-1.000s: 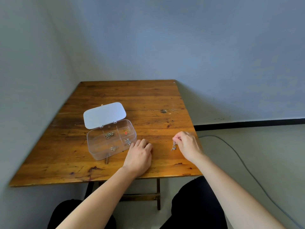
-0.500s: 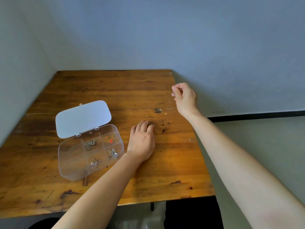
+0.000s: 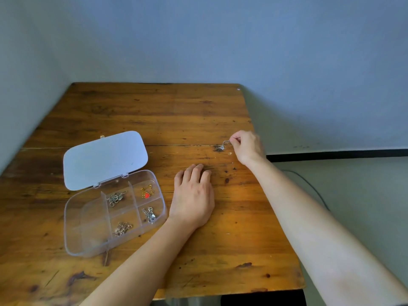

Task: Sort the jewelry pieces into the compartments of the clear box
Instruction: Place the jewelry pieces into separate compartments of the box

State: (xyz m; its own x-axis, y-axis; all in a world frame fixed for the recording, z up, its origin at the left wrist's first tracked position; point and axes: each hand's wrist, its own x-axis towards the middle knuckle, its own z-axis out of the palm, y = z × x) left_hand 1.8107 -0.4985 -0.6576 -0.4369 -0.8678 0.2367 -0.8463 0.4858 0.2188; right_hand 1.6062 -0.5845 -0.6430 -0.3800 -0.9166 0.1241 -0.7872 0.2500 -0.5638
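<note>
The clear box [image 3: 72, 217] lies open on the left of the wooden table [image 3: 154, 120], its white lid [image 3: 104, 159] tipped back. Its right-hand compartments hold a silver piece [image 3: 116, 198], a gold chain with a red heart [image 3: 147, 193], a silver chain [image 3: 149, 214] and a pale chain [image 3: 122, 228]; the left compartments look bare. My left hand [image 3: 194, 197] rests flat on the table just right of the box. My right hand [image 3: 247, 146] is near the table's right edge, fingertips pinched on a thin silver chain [image 3: 224, 145] that hangs down to the wood.
Grey walls close in behind and to the left of the table. Beyond the table's right edge the floor shows, with a dark cable [image 3: 309, 186] lying on it and a black skirting strip [image 3: 335, 153] along the wall.
My right hand, first pinching a silver piece low at the table's right edge, rose up and away and now holds the silver chain farther out with its end on the wood. The view shifted closer. My left hand stayed flat.
</note>
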